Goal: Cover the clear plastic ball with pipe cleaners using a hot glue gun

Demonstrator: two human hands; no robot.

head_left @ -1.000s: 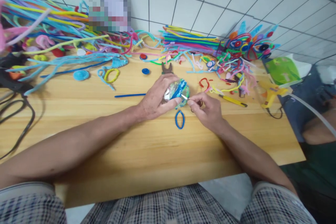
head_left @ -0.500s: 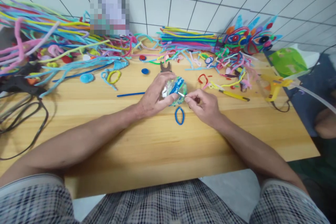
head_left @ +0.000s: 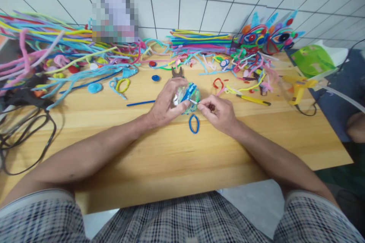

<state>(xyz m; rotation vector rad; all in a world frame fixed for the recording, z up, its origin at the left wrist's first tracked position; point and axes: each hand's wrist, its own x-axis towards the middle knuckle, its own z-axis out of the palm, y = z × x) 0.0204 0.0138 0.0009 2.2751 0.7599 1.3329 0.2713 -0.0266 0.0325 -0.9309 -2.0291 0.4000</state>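
My left hand (head_left: 168, 102) is curled around a round, shiny thing (head_left: 195, 93) with clear, green and blue patches, its thumb pressing on the near side. From the right, my right hand (head_left: 218, 112) pinches a thin tool (head_left: 194, 102) with a pale metal tip and what looks like a dark red handle. The tip touches or almost touches the blue patch by my left thumb. Just below lies a blue pipe-cleaner loop (head_left: 194, 124). A straight blue pipe cleaner (head_left: 140, 103) runs left from under my left hand, and pliers (head_left: 177, 72) lie behind it.
Pipe cleaners (head_left: 82, 74) are heaped at the left, with a straight bundle (head_left: 202, 41) along the wall. On the right are a yellow cutter knife (head_left: 253, 100), a yellow glue gun (head_left: 298, 85) and a colourful mask-like piece (head_left: 265, 38). A black cable (head_left: 42, 152) coils at the left.
The view has shifted slightly. Both hands keep their grip on the round thing and the thin tool; the right hand shows only a small turn.
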